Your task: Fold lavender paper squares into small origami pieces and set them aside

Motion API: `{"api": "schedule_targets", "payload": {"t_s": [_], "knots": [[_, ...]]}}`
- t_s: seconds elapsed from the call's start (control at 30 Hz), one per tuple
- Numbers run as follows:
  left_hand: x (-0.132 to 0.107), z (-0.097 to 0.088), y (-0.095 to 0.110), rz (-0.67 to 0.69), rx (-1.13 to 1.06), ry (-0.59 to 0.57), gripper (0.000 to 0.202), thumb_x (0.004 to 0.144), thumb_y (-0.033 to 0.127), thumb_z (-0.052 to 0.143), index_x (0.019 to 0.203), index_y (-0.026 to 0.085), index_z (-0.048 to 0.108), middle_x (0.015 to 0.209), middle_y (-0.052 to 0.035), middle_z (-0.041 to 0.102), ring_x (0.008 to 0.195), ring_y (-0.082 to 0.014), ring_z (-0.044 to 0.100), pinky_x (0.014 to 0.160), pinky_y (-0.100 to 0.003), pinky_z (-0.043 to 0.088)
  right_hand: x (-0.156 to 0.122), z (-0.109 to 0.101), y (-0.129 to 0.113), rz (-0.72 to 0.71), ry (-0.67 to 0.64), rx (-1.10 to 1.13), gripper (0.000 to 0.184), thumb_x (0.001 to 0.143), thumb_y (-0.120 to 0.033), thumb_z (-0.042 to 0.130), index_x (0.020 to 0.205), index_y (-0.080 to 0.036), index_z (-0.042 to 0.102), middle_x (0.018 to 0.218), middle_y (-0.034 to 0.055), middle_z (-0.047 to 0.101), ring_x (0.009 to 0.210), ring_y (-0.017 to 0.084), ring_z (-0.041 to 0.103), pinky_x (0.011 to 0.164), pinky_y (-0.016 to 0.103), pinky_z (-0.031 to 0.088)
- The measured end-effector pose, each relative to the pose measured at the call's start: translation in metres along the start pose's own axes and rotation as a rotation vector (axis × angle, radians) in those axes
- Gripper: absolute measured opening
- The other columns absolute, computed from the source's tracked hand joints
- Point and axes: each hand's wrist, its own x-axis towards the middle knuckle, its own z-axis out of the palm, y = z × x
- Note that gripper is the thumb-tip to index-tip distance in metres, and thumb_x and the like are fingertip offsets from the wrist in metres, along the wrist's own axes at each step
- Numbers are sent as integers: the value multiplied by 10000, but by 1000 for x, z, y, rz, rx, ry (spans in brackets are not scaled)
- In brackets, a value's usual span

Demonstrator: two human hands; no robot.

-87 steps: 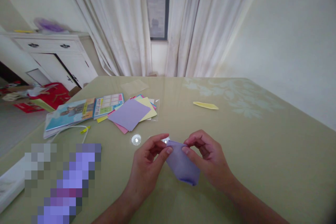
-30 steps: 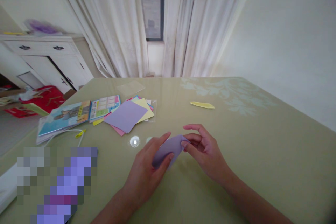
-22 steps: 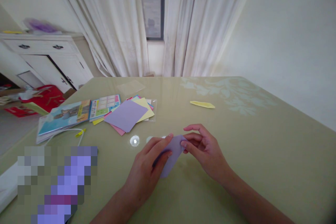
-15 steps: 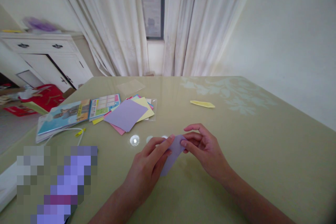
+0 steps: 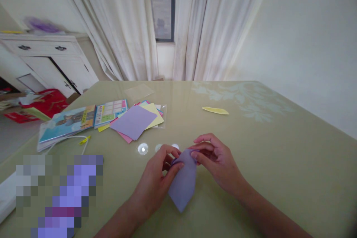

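Over a green counter (image 5: 292,163), left hand (image 5: 156,175) and right hand (image 5: 220,164) pinch folded purple paper (image 5: 183,187) between fingers (image 5: 175,171). Colored sheets (image 5: 135,122) lie beyond that paper, to its left.

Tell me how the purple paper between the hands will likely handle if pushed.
The purple paper probably bends easily: its upper part curves between the left hand and right hand. It is likely light for its size, since it looks thin.

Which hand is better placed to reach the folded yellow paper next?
Probably the right hand: it looks nearer the folded yellow paper than the left hand, though both hands pinch the folded purple paper.
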Motion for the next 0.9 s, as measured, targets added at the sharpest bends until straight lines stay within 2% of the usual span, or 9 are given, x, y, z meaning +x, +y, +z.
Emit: {"api": "schedule_targets", "payload": {"t_s": [0.1, 0.2, 0.3, 0.37, 0.53, 0.63, 0.8, 0.9], "knots": [[1, -1, 4, 21, -50, -19, 161, 1008, 365, 665, 994, 227, 584, 1055, -36, 673, 823, -160, 641, 639, -229, 498, 0, 0, -1, -15, -25, 33, 289, 905, -352, 867, 1070, -242, 656, 982, 56, 839, 834, 162, 772, 696, 242, 615], [1, -4, 7, 60, -38, -49, 144, 1036, 359, 636, 1104, 233, 645, 1061, -40, 674, 873, -176, 647, 680, -244, 508, 0, 1, -3, -61, -37, 79, 243, 913, -310, 865, 1058, -249, 679, 974, 32, 833, 829, 139, 772, 703, 217, 620], [1, -4, 9, 152, -66, -50, 128, 1054, 324, 620, 1113, 242, 698, 1107, -48, 680, 988, -196, 651, 795, -269, 529, -1, 2, -2, -109, -34, 109, 196, 926, -280, 855, 1036, -251, 696, 1004, 30, 836, 896, 142, 789, 772, 225, 639], [1, -3, 7, 196, -124, -47, 108, 1060, 300, 617, 1072, 248, 712, 1096, -39, 676, 983, -184, 641, 806, -261, 519, -3, 2, -1, -128, -32, 104, 158, 943, -269, 840, 1021, -254, 705, 1046, 39, 842, 952, 153, 800, 819, 237, 647], [2, 2, 3, 248, -171, -29, 110, 1078, 263, 597, 1075, 263, 707, 1102, -36, 668, 992, -172, 638, 823, -257, 505, -7, 4, 1, -274, 32, -70, 65, 963, -238, 812, 1018, -265, 788, 1078, 45, 844, 984, 174, 814, 867, 247, 659], [-1, 4, 4, 280, -178, -26, 81, 1061, 243, 630, 1055, 258, 709, 1110, -41, 673, 1000, -173, 649, 828, -256, 506, -10, 7, 1, -402, 89, -225, 129, 981, -206, 779, 1074, -286, 819, 1074, 42, 842, 986, 174, 813, 879, 243, 659], [-5, 9, 5, 234, -250, 9, 37, 1025, 257, 692, 998, 237, 707, 1071, -40, 672, 922, -160, 642, 744, -224, 504, -14, 10, 6, -474, 148, -221, 227, 980, -148, 763, 1137, -311, 768, 1103, 25, 829, 1015, 183, 815, 862, 250, 672], [-4, 12, 4, 170, -329, 63, 82, 1020, 299, 701, 983, 228, 683, 1024, -27, 648, 846, -141, 610, 698, -207, 500, -15, 8, 8, -515, 128, -294, 247, 988, -116, 735, 1141, -306, 771, 1123, 31, 829, 1041, 186, 806, 896, 264, 663]]}}
